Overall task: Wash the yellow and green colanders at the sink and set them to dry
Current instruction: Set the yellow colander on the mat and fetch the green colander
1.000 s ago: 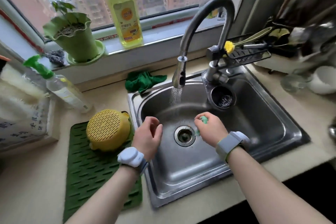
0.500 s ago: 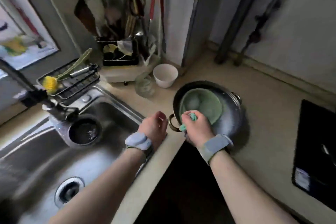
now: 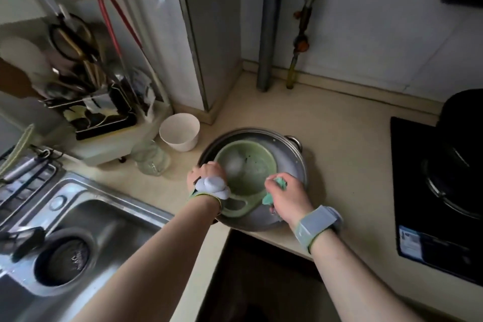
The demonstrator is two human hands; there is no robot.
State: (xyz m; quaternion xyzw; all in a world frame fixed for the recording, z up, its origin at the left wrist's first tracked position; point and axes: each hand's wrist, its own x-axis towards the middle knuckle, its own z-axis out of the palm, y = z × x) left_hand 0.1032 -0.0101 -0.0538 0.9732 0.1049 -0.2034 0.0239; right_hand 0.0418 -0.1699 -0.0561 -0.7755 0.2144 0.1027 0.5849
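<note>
Both hands at the green colander [image 3: 245, 172], in the metal pot [image 3: 292, 162] on the counter [image 3: 339, 123].

My left hand [image 3: 206, 172] curls over the colander's left rim, gripping it. My right hand [image 3: 285, 195] is closed on a teal cloth [image 3: 269, 197] at the right rim. The colander's handle points toward me. White cup [image 3: 180, 133] and glass jar [image 3: 151, 158] sit just left of the pot; sink [image 3: 86, 217] further left, stove [image 3: 439, 191] right.
</note>
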